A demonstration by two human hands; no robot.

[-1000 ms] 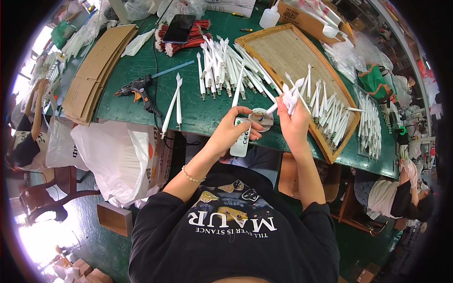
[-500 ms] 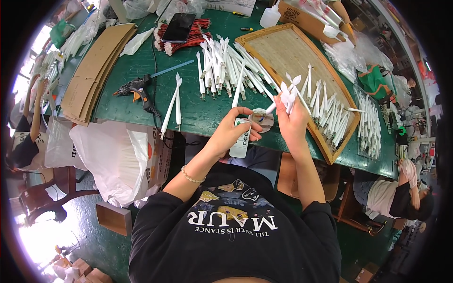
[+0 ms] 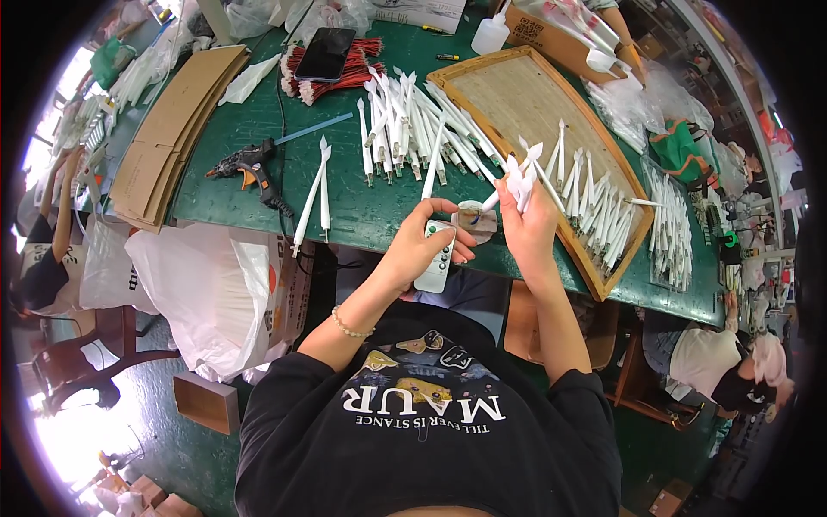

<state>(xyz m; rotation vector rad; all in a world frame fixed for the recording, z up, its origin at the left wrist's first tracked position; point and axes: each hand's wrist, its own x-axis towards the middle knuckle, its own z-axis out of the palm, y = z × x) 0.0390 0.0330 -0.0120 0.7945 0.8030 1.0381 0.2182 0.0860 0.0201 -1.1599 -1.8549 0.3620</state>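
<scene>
My left hand (image 3: 415, 250) is closed around a white remote control (image 3: 435, 269) with small dark buttons, its thumb over the upper part. In my right hand (image 3: 532, 228) I grip several white LED taper candles (image 3: 519, 179), their flame-shaped tips pointing away from me. Between the hands, at the table's near edge, lies a small round pale object (image 3: 479, 229), partly hidden by my fingers. Ahead is a pile of the same candles (image 3: 409, 121). Two more candles (image 3: 312, 198) lie to the left, touching near their tips.
A wood-framed tray (image 3: 517, 82) at the right holds many candles. A glue gun (image 3: 250, 168) with a blue stick and folded cardboard (image 3: 177, 129) lie left. At the back are a phone (image 3: 326, 53) on red wire bundles (image 3: 366, 56) and a white bottle (image 3: 491, 33). Co-workers sit either side.
Both hands keep their holds and have barely moved. The view has shifted slightly. The person at the right edge has changed posture.
</scene>
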